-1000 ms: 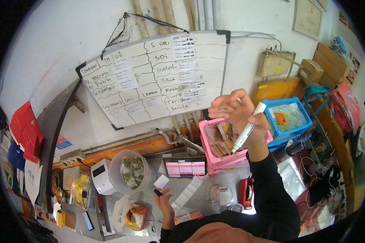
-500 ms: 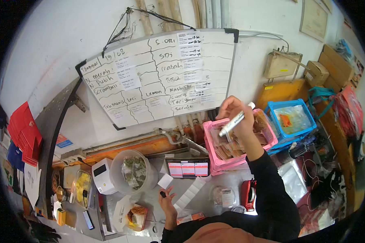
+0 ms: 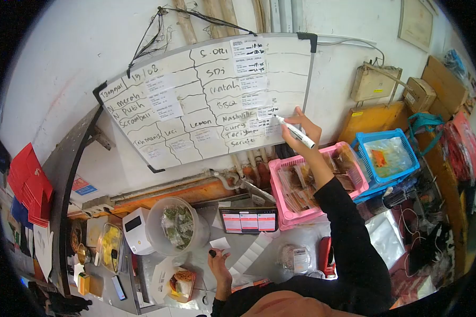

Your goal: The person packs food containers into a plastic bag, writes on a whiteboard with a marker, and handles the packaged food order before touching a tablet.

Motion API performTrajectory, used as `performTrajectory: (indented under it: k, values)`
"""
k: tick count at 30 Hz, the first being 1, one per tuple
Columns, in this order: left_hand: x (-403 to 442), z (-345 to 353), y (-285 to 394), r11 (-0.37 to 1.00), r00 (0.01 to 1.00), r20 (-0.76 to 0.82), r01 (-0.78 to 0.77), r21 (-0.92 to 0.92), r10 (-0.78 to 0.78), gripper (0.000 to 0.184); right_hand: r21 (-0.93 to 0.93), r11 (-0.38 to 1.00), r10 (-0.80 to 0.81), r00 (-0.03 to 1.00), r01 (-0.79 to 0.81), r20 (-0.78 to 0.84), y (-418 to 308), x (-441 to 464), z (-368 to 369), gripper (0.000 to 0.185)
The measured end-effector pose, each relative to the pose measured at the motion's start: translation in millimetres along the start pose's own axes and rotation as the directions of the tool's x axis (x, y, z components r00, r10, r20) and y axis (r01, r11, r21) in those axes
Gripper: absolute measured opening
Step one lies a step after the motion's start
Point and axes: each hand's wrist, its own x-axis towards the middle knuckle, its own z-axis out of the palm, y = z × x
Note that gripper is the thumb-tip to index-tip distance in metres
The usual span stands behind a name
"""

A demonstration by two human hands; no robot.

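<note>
My right hand (image 3: 303, 133) is raised to the whiteboard (image 3: 195, 63) and closed round a white marker (image 3: 297, 133). The marker's tip is at the small paper labels beside the "Nashville" row. Low over the counter, my left hand (image 3: 220, 267) holds a small black cap (image 3: 212, 253) between its fingers. A small white label (image 3: 220, 243) shows just above that hand. To its right a strip of white labels (image 3: 248, 254) lies on the counter.
A pink basket (image 3: 301, 219) of packets sits below my right forearm, beside a blue basket (image 3: 390, 178). Along the counter are a tablet (image 3: 248, 220), a clear tub (image 3: 200, 232), a white printer (image 3: 136, 232), a food box (image 3: 181, 285) and a phone (image 3: 119, 288).
My right hand has swung the marker round and up, from above the pink basket to the whiteboard. My left hand has stayed low over the counter with the cap.
</note>
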Motion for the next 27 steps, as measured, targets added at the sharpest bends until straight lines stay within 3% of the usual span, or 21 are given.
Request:
performTrajectory:
  k: [27]
  values:
    - [-4.1,1.3,-3.0,1.000,1.000,0.016,-0.011,-0.009,0.011,0.009,-0.066,0.997,-0.037,0.997,0.032,-0.068,-4.0,-1.7,7.9,0.014]
